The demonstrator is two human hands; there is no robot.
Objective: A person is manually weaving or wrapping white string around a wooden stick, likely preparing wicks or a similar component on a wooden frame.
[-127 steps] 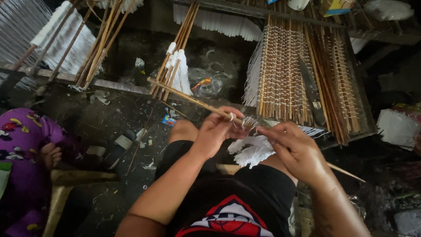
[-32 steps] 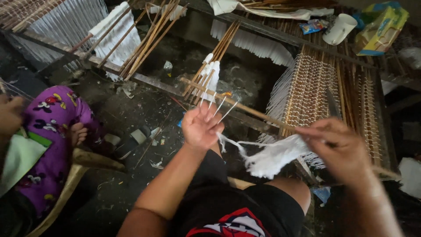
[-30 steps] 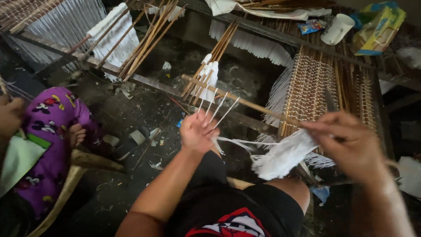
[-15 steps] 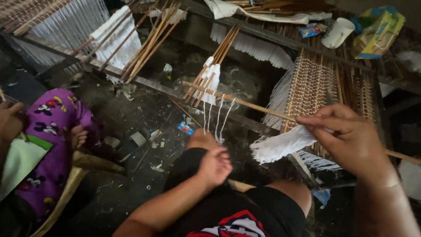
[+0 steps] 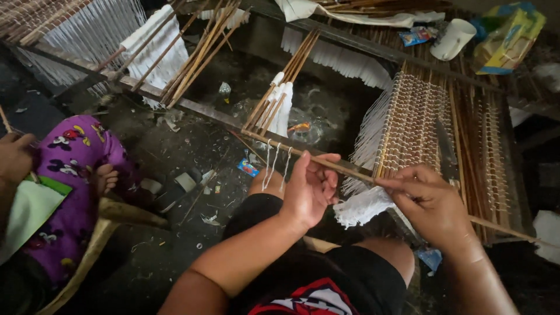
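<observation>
A thin bamboo stick (image 5: 326, 161) with 3 white strings (image 5: 274, 164) hanging from it lies level above the person's knees. The left hand (image 5: 309, 189) curls loosely around it; the right hand (image 5: 434, 204) pinches it, gripping a white thread bundle (image 5: 363, 205). Beside them stands a woven stick rack (image 5: 417, 125).

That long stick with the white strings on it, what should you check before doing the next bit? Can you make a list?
1. Left hand grips the stick: ok.
2. Right hand pinches the stick too: ok.
3. White thread bundle under the right hand: ok.
4. Three white strings hang on the stick, apart: ok.
5. Strings knotted tight: cannot tell.
6. Woven stick mat close by: ok.
</observation>
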